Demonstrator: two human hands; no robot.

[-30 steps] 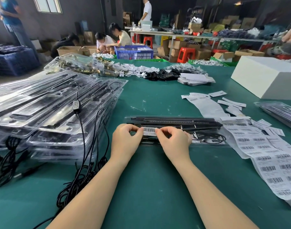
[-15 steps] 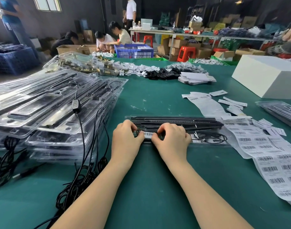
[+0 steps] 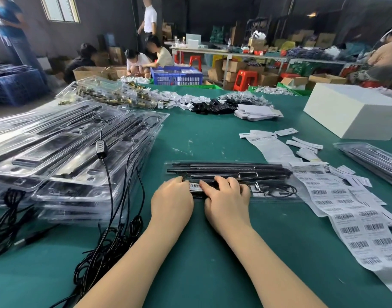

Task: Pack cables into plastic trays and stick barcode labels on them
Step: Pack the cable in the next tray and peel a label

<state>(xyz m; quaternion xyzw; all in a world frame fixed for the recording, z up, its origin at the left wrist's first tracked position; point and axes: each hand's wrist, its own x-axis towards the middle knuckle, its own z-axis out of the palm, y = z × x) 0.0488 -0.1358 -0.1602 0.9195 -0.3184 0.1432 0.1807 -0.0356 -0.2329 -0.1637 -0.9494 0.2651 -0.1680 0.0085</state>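
- One clear plastic tray (image 3: 272, 192) lies flat at the centre of the green table (image 3: 212, 252), long side running from 9 to 3 o'clock, packed with thin black rods and a coiled black cable at its 3 o'clock end.
- One white barcode label (image 3: 195, 185) sits on the tray's near strip, between two hands.
- The left hand (image 3: 171, 202) rests its fingers flat on the tray just at 9 o'clock of the label; the right hand (image 3: 227, 200) presses the label's 3 o'clock end with an outstretched forefinger, other fingers loosely spread on the tray.
- At 9 o'clock, two side-by-side stacks of filled trays (image 3: 79, 156) rise well above the table; one inline cable switch (image 3: 101, 147) hangs over them, and a tangle of black cables (image 3: 106, 252) trails toward 7 o'clock.
- At 3 o'clock, one long sheet of barcode labels (image 3: 350, 221) runs toward 5 o'clock, touching the tray's end.
- One more filled tray (image 3: 372, 158) lies at 2 o'clock, near one white box (image 3: 355, 110).
- Five people are visible at 12 o'clock beyond the table, three of them crouched by one blue crate (image 3: 176, 76).
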